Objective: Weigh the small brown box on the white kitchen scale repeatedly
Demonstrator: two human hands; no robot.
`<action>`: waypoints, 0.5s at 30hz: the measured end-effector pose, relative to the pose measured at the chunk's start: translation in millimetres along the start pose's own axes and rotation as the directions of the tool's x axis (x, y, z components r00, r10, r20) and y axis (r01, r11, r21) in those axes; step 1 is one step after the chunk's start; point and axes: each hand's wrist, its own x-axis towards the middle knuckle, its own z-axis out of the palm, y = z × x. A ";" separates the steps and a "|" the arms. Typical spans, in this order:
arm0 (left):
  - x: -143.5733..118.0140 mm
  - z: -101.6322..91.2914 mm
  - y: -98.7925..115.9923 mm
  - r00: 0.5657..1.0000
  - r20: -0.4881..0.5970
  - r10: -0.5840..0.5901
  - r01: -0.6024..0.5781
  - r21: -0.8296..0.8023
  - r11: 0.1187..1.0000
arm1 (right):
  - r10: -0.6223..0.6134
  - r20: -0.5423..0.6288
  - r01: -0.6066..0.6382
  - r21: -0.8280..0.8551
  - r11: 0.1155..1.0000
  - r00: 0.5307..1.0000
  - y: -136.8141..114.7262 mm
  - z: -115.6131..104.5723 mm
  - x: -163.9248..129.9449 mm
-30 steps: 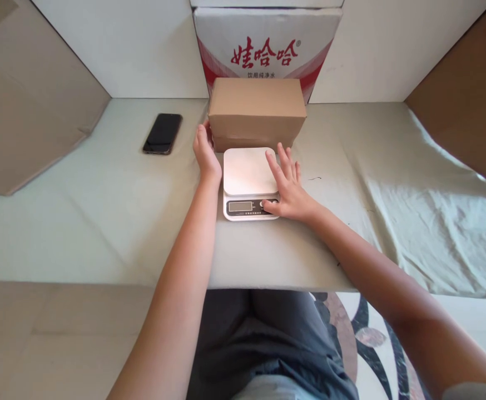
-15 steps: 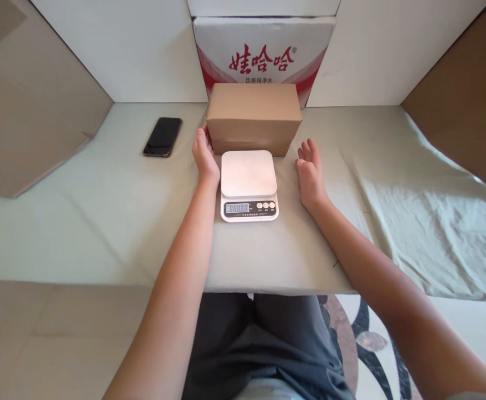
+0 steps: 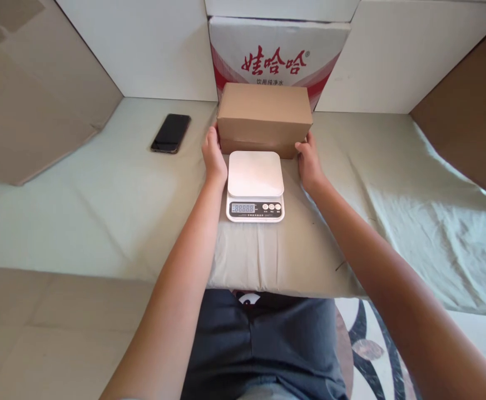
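The cardboard box [image 3: 264, 118] is a plain brown, rectangular carton with its long side facing the person. Its top face is flat, closed and unmarked. The front face shows a faint horizontal crease about halfway down. No label, tape or print is visible on the sides in view. The box rests on the cloth-covered table [image 3: 80, 205], at the far middle of the surface, directly in front of a larger white carton with red print [image 3: 278, 53] that stands against the back wall.

The left hand [image 3: 213, 155] is placed flat against the left end of the box, palm turned inward and fingers extended upward along the lower corner. The right hand [image 3: 308, 161] is placed against the right end in the same manner, with the fingertips touching the lower front corner. Both hands are open and press on the box from opposite ends; the box sits between the two palms. Whether the box is lifted clear of the cloth cannot be determined.

A white kitchen scale [image 3: 255, 186] lies just in front of the box, between the two wrists. Its square weighing plate is bare. The display at the near edge shows a row of digits, with three round buttons to its right.

A black phone [image 3: 170, 133] lies face up on the cloth to the left, well apart from the box. Brown cardboard panels stand at both sides of the table.
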 end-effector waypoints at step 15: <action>-3.5 -0.4 2.5 1.000 0.013 0.016 -0.017 0.026 1.000 | 0.112 -0.139 -0.104 0.058 0.993 0.984 -33.3 14.6 -4.6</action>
